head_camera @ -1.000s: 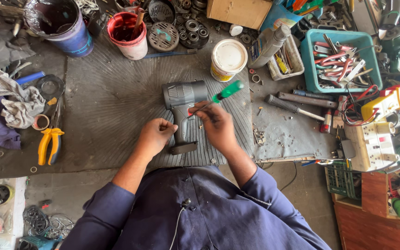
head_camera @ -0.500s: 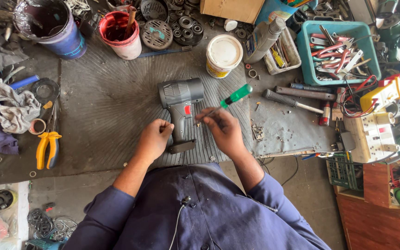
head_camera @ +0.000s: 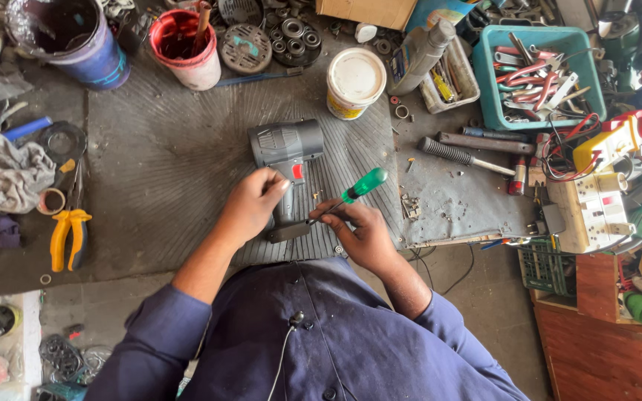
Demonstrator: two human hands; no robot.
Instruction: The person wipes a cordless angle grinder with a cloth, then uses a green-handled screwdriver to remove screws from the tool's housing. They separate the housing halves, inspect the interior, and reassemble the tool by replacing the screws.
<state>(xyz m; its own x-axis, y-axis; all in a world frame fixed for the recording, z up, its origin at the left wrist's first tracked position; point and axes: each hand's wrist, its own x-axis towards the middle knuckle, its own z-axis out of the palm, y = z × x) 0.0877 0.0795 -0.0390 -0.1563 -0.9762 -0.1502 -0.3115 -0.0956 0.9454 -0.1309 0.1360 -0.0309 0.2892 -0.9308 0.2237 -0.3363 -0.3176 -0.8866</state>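
Observation:
A grey power drill body [head_camera: 284,148] with a red switch lies on a ribbed grey mat [head_camera: 157,171] in the middle of the bench. My left hand [head_camera: 254,204] grips the drill's handle and holds it down. My right hand [head_camera: 362,232] holds a green-handled screwdriver [head_camera: 358,187], its shaft pointing left with the tip at the lower end of the drill handle. Small screws lie on the mat beside the handle.
Orange pliers [head_camera: 68,236] and rags [head_camera: 9,174] lie at the left. Behind stand a purple bucket [head_camera: 76,37], a red pot [head_camera: 183,44] and a white tub [head_camera: 356,82]. A teal tray of tools [head_camera: 540,74], a chisel [head_camera: 462,154] and a yellow meter [head_camera: 609,142] fill the right.
My right hand has dropped from the drill's middle to the base of its handle, bringing the screwdriver tip there. The left hand keeps its hold on the handle.

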